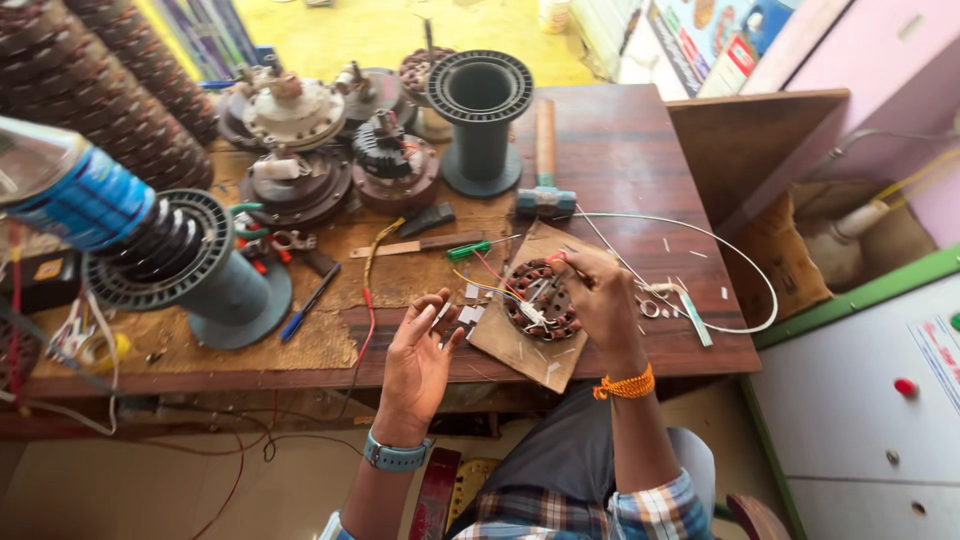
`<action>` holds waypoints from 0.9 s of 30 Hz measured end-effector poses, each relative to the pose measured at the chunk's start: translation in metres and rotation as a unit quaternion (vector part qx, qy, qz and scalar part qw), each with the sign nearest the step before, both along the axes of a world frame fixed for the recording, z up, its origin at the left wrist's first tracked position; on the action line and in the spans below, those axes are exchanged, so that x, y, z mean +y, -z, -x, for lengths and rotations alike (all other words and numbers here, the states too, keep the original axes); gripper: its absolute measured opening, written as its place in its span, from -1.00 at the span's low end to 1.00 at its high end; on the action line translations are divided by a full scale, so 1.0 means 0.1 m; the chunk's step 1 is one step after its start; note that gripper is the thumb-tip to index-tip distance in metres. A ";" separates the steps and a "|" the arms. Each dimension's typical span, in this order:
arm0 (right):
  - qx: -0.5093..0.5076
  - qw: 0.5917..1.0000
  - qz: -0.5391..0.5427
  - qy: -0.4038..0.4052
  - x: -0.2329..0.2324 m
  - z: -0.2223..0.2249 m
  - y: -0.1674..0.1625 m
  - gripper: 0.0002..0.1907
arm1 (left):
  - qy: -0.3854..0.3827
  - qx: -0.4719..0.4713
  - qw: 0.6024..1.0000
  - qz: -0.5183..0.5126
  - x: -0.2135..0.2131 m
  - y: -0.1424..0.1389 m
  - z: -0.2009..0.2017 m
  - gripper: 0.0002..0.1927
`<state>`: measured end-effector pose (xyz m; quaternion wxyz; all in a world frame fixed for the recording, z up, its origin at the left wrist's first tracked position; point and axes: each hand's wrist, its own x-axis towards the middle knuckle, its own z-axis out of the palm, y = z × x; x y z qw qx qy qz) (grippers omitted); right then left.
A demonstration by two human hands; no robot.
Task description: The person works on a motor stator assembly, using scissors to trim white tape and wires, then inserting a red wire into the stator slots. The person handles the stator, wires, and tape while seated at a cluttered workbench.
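Head view, going left to right: a blue plastic bottle (75, 195) looms blurred at the near left edge, and beside it a grey plastic winding spool (205, 270) stands upright on the worn brown wooden workbench (640, 150). Behind it lie several round metal motor housings (295, 115), and a second, taller grey spool (480, 120) stands further back. A blue pen (308, 303) lies just right of the near spool's foot. Toward the bench's front edge the left hand (418, 362) hovers palm-up with its fingers spread and loosely curled, holding nothing that I can make out; small white scraps lie just beyond its fingertips. To its right, on a tan cardboard square (520, 350), lies the round copper-wound stator (540, 298), flat with its axis pointing up, red and yellow leads trailing off leftward. The right hand (600, 295), an orange bead band at its wrist, rests over the stator's right rim, fingers pinched together at the upper edge on what looks like a thin lead, though the exact thing pinched is too small to tell. So the stator lies right of the open left hand and directly beneath the right, which is the nearer. A thin white wire loop (745, 265) curves across the bench at far right.
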<state>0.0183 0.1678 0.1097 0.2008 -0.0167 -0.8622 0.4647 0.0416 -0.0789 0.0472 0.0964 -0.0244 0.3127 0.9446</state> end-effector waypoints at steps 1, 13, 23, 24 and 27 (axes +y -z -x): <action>-0.054 0.998 0.013 0.023 0.01 -0.01 0.02 -0.73 | -0.007 -0.002 1.000 -0.008 -0.01 0.01 0.00 -0.83; 0.081 0.996 0.001 -0.029 0.15 -0.23 0.19 -0.81 | -0.008 0.086 0.992 -0.093 0.31 -0.03 0.13 -0.72; 0.108 0.991 -0.037 -0.073 0.20 -0.35 0.15 -0.73 | -0.002 0.146 0.984 0.101 0.57 0.03 0.18 -0.66; 0.100 0.991 -0.035 -0.084 0.20 -0.35 0.13 -0.70 | -0.007 0.141 0.981 0.131 0.61 0.05 0.17 -0.66; 0.060 0.994 -0.057 -0.072 0.17 -0.33 0.05 -0.65 | -0.022 0.168 0.957 0.235 0.72 0.12 0.17 -0.68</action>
